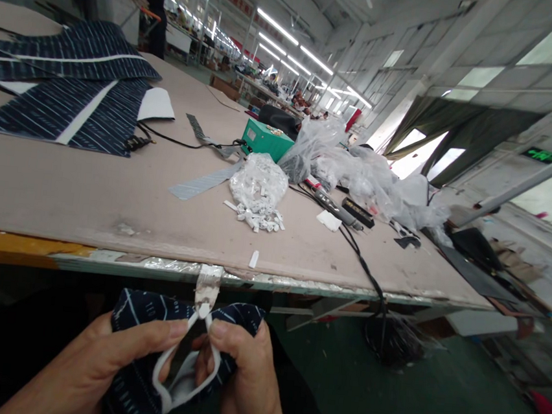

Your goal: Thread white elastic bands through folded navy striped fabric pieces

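Navy cloth (134, 392), lower centre, pinched by left hand (98, 352) and right hand (251, 369)! Trim (158, 373) seemingly being fitted at tab (209, 283); next probably needs even tension.

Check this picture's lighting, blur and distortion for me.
Head view: ceiling tubes glare, the window washes out; head view: floor below the table is dim; head view: the wall pillar slants, the standing person looks soft, while the patterned fabric is clearer.

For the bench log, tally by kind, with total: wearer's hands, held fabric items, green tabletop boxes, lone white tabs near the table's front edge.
Left hand, right hand: 2
Navy fabric item: 1
Green box: 1
Lone white tab: 1
Total: 5
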A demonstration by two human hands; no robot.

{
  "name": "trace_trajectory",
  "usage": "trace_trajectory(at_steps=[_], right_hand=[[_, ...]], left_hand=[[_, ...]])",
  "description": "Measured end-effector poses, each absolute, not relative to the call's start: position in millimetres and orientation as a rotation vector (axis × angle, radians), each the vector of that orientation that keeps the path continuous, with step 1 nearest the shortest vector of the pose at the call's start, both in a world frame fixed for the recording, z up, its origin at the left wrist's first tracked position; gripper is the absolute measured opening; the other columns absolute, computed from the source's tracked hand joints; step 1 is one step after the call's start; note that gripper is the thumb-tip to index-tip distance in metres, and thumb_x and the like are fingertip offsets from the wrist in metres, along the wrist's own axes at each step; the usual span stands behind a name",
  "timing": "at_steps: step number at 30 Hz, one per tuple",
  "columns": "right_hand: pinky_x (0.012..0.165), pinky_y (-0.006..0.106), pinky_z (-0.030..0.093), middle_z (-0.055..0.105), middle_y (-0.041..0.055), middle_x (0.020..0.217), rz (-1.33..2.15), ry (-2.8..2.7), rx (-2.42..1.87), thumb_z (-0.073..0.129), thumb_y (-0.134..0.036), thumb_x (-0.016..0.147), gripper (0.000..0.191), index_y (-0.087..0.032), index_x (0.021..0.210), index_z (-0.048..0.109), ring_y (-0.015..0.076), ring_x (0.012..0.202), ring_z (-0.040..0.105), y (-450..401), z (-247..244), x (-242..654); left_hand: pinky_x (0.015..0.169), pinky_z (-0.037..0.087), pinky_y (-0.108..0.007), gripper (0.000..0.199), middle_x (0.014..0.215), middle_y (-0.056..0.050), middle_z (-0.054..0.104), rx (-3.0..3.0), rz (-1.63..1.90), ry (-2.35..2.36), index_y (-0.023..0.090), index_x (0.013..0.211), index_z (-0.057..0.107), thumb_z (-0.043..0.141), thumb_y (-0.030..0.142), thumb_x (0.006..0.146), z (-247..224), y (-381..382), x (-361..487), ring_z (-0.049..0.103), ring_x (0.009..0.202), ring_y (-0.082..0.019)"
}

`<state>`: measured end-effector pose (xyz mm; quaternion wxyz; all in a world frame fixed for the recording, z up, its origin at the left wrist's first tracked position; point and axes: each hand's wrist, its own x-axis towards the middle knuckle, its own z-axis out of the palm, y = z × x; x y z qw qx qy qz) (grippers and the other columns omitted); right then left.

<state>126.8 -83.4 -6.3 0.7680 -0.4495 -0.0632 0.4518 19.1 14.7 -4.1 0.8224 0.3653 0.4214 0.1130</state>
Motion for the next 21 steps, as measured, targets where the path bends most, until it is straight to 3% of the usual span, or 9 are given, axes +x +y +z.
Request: trace_trajectory(at_steps=[4,10,21], right_hand=[[0.041,0.019,0.038,0.052,-0.0043,0.046,1.007,-0.095,-0.975,0.083,-0.029,0.056,0.024,-0.016,0.058,0.063,0.007,0.04,0.042,-82.1,-1.9,129.1],[0.039,0.018,0.033,0.052,-0.0043,0.043,1.004,-0.134,-0.97,0.083,-0.031,0.056,0.022,-0.016,0.059,0.067,0.0075,0.039,0.041,-82.6,-3.2,128.3],[0.039,0.02,0.033,0.048,-0.0049,0.042,1.043,-0.113,-1.035,0.076,-0.026,0.052,0.02,-0.017,0.05,0.058,0.0066,0.037,0.038,-78.0,-3.6,137.7]], left_hand=[[0.058,0.062,-0.028,0.033,0.058,-0.004,0.079,0.662,0.238,0.809,0.021,0.06,0.08,0.1,0.044,0.046,-6.0,15.3,20.5,0.074,0.058,-0.024],[0.051,0.061,-0.029,0.037,0.053,-0.004,0.076,0.656,0.285,0.868,0.021,0.058,0.078,0.102,0.041,0.04,-9.6,14.3,21.0,0.072,0.05,-0.025],[0.06,0.066,-0.032,0.038,0.066,-0.009,0.083,0.655,0.305,0.848,0.019,0.068,0.082,0.102,0.037,0.041,-4.6,13.9,20.7,0.078,0.06,-0.029]])
